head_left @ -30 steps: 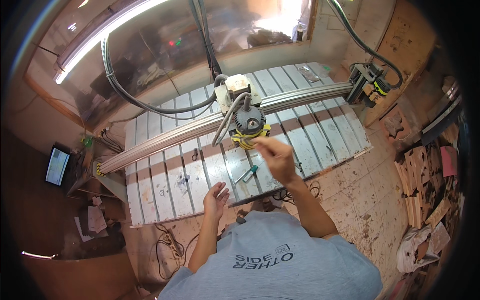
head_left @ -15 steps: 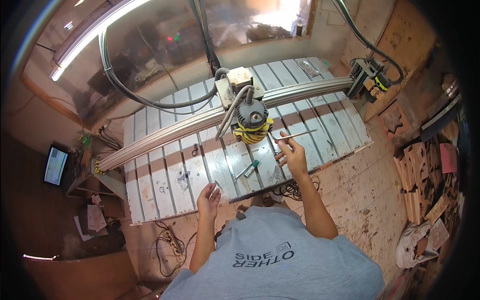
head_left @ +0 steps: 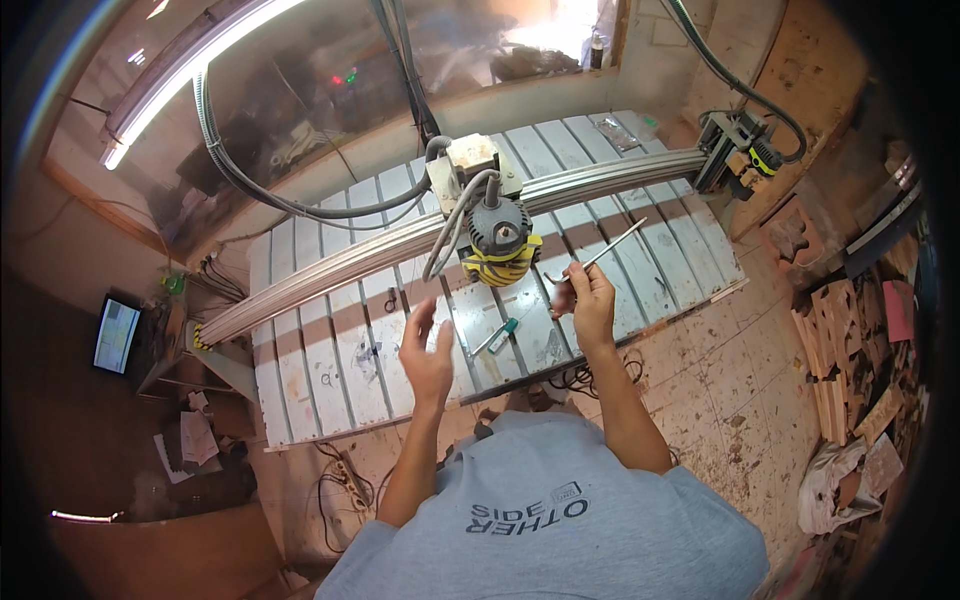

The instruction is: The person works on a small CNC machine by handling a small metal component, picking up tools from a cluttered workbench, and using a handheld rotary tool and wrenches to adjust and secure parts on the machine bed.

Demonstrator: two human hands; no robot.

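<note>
My right hand (head_left: 590, 300) pinches a long, thin metal tool (head_left: 618, 240) with a bent end, just right of the yellow and black spindle motor (head_left: 502, 250). The tool slants up to the right, away from the motor. In front of the motor and to its left, my left hand (head_left: 427, 362) hovers over the slatted table (head_left: 345, 395) with its fingers apart and nothing in them. Between my hands a small green and white object (head_left: 503, 336) lies on the slats, beside a slim metal piece (head_left: 484, 346).
A metal gantry beam (head_left: 330, 265) crosses the table and carries the motor. Hoses (head_left: 270, 195) hang behind it. A second yellow and black motor (head_left: 760, 160) sits at the right end. Cables (head_left: 345, 485) lie on the floor; wood offcuts (head_left: 835, 350) are stacked at right.
My left hand has risen and moved forward, nearer the motor. In my right hand the thin metal tool has swung, its far end now pointing more upward.
</note>
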